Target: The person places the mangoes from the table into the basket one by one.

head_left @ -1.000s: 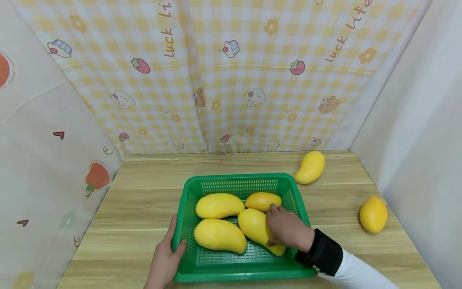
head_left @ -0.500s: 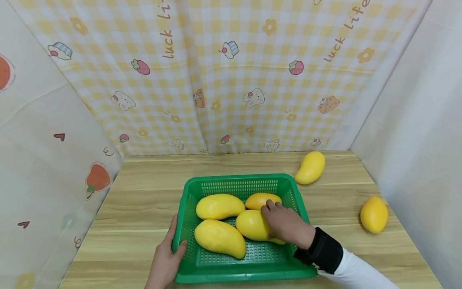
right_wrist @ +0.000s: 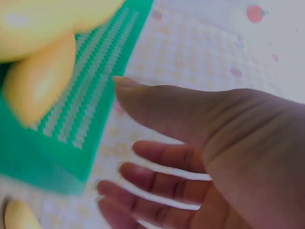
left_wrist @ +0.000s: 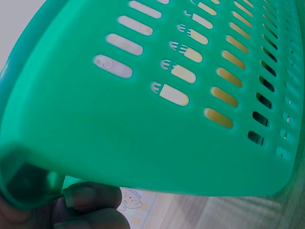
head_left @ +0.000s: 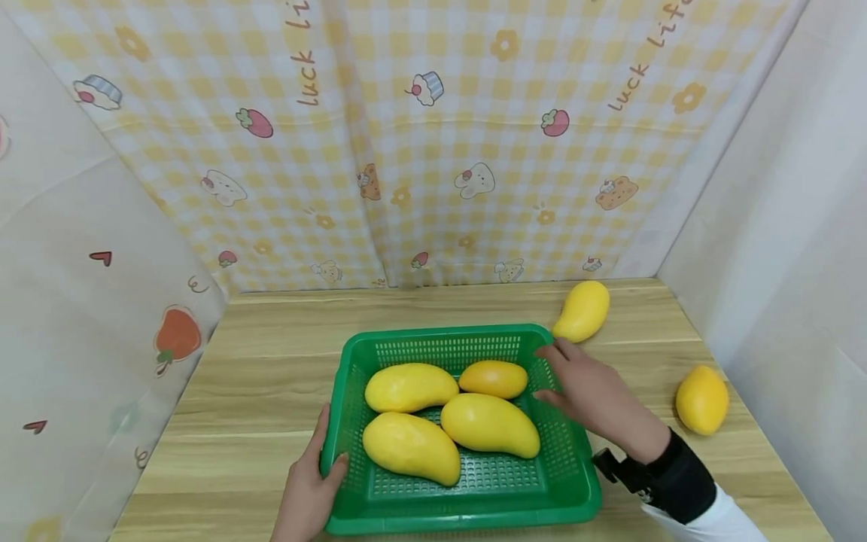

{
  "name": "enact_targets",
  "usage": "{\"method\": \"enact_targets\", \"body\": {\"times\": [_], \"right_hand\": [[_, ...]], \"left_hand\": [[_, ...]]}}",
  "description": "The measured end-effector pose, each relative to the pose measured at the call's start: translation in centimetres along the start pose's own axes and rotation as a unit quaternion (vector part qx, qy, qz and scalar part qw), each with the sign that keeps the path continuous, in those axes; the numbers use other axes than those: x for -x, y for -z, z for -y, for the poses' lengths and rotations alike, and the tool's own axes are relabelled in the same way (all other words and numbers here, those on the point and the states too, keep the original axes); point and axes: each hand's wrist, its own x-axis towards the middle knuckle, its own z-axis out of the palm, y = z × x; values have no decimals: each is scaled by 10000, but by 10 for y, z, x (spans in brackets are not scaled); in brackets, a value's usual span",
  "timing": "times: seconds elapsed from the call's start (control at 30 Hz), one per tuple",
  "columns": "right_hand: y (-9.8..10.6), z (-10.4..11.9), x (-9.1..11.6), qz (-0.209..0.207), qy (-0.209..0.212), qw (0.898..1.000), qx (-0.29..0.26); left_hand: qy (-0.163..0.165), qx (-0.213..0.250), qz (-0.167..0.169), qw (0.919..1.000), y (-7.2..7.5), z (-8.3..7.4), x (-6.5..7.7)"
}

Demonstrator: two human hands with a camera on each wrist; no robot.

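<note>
My left hand (head_left: 308, 482) holds the left rim of a green plastic basket (head_left: 460, 521), thumb over the rim and fingers along the outside. In the left wrist view, fingers (left_wrist: 93, 205) curl at the basket's edge (left_wrist: 119, 143). My right hand (head_left: 599, 391) hovers over the right rim, fingers spread and nothing in them. Inside the basket lie several mangoes: a yellow mango (head_left: 491, 425) nearest my right hand, a smaller orange-yellow mango (head_left: 493, 379) behind it, and two yellow mangoes on the left, one at the back (head_left: 412, 387) and one in front (head_left: 412, 448).
Outside the basket, a yellow mango (head_left: 582, 311) lies just past its back right corner, and an orange-yellow mango (head_left: 701, 400) sits near the table's right edge. Patterned cloth (head_left: 433, 150) hangs behind the wooden table (head_left: 271, 361), with pale cloth at both sides.
The right hand turned the front right mango to lie more level, then let go and moved right and back to the rim. The front left mango tilted slightly. The left hand stayed put.
</note>
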Motion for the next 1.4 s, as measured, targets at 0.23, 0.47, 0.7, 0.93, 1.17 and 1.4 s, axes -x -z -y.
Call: {"method": "enact_targets", "body": {"times": [0.23,0.47,0.7,0.93,1.17,1.4], "right_hand": [[15,-33,24,-100,-677,9972,-297],[13,-82,51,-317,-1576,9869,-146],[5,-114,76,-394,-2202,9740,-364],[11,-134,92,-132,-2803,9591,-370],[14,-147,99,382,-3476,9360,-407],[4,-156,101,990,-3944,9113,-650]], "left_hand": [[62,15,-35,10000,-1,-1,2],[42,42,-60,10000,-2,0,5],[48,56,-91,9999,-3,0,6],[28,50,-67,10000,-6,-2,5],[56,5,-71,10000,-3,-2,4],[-74,-123,-138,9998,0,-3,2]]}}
